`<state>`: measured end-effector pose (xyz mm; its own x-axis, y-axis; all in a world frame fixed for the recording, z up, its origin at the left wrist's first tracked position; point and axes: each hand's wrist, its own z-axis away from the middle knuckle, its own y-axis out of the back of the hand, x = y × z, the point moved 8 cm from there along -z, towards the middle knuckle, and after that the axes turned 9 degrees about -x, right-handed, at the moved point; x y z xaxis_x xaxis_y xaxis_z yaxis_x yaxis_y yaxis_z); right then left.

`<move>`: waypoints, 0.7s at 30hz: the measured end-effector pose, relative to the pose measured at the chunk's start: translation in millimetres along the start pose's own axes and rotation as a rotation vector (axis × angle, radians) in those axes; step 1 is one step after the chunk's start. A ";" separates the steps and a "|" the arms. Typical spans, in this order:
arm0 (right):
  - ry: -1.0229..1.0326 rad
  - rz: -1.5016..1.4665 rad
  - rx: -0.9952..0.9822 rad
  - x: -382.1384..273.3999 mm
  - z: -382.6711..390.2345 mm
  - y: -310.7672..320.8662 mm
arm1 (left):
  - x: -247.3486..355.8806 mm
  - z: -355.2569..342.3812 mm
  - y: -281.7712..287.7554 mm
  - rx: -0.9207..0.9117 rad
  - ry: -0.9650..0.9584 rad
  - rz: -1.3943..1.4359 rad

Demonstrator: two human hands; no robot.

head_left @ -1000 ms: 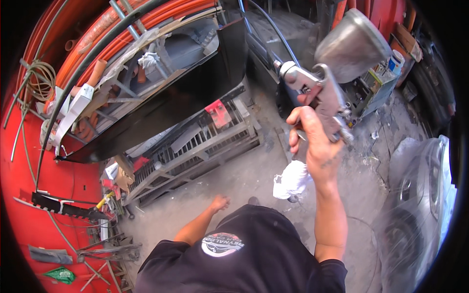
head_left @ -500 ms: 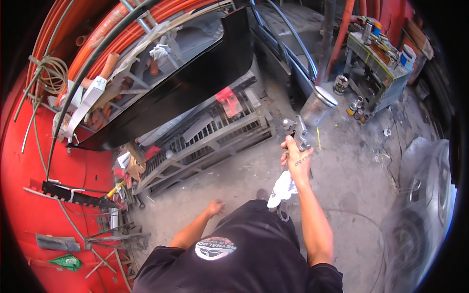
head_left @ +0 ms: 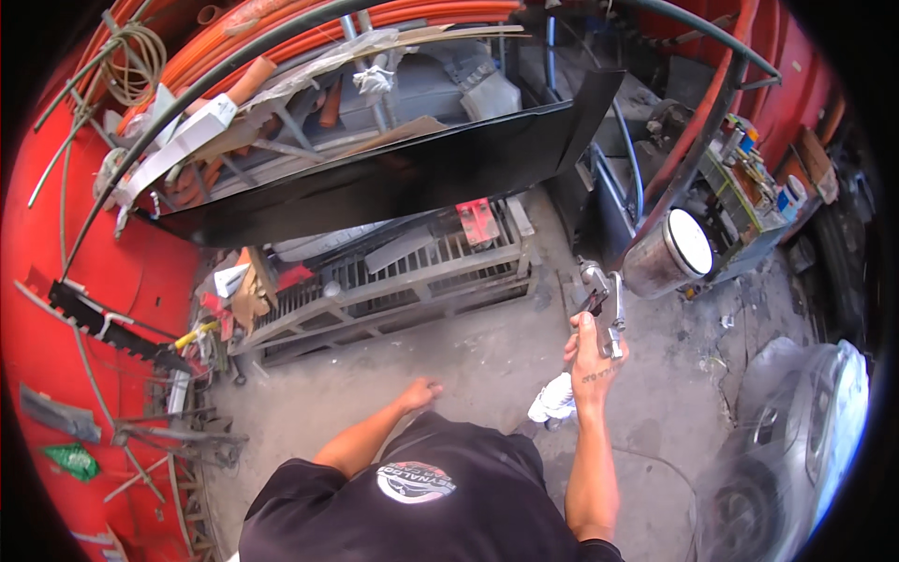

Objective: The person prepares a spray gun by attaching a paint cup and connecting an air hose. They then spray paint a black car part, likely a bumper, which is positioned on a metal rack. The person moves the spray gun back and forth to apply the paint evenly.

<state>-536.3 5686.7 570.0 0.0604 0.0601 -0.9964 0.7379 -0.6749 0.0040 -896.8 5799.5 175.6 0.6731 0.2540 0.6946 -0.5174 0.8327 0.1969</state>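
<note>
In my right hand point(head_left: 596, 361) is a metal spray gun point(head_left: 616, 314), with the fingers wrapped around its handle. Its large cylindrical cup point(head_left: 646, 265), with a pale round end, juts out ahead of the hand. A white cloth point(head_left: 554, 398) hangs just below that hand, by the gun's lower end. My left hand point(head_left: 421, 391) is loosely curled in front of my body, with nothing visible in it. Ahead and to the left, a long glossy black panel point(head_left: 375, 178) lies across a rack, apart from both hands.
Below the panel stands a grey slatted metal frame point(head_left: 393, 304). A cluttered workbench point(head_left: 749, 201) is at the far right, and a plastic-covered car point(head_left: 796, 431) at the near right. Orange tubes point(head_left: 309, 28) line the back; a hose point(head_left: 670, 461) crosses the floor. Haze hangs above the floor.
The view has shifted, and the panel now appears more level. The spray gun is turned so that its cup's round end shows more. My right hand keeps its grip; haze near the frame looks thicker.
</note>
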 end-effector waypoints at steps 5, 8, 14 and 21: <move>0.081 0.048 0.109 -47.0 15.7 -48.4 | -38.8 -9.6 51.1 -0.104 -0.082 -0.027; 0.186 0.050 0.267 -87.3 28.8 -75.2 | -97.1 -23.0 95.7 -0.121 -0.014 -0.034; 0.228 0.099 0.433 -120.2 50.7 -105.7 | -198.5 -18.5 212.2 -0.115 0.149 -0.187; 0.251 0.331 0.419 -188.1 47.6 -129.7 | -222.6 -25.4 283.5 -0.037 0.190 -0.012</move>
<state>-675.4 5728.0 752.9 0.4374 -0.0656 -0.8969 0.3273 -0.9173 0.2267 -1179.9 5991.6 59.3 0.7685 0.3296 0.5484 -0.4914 0.8530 0.1760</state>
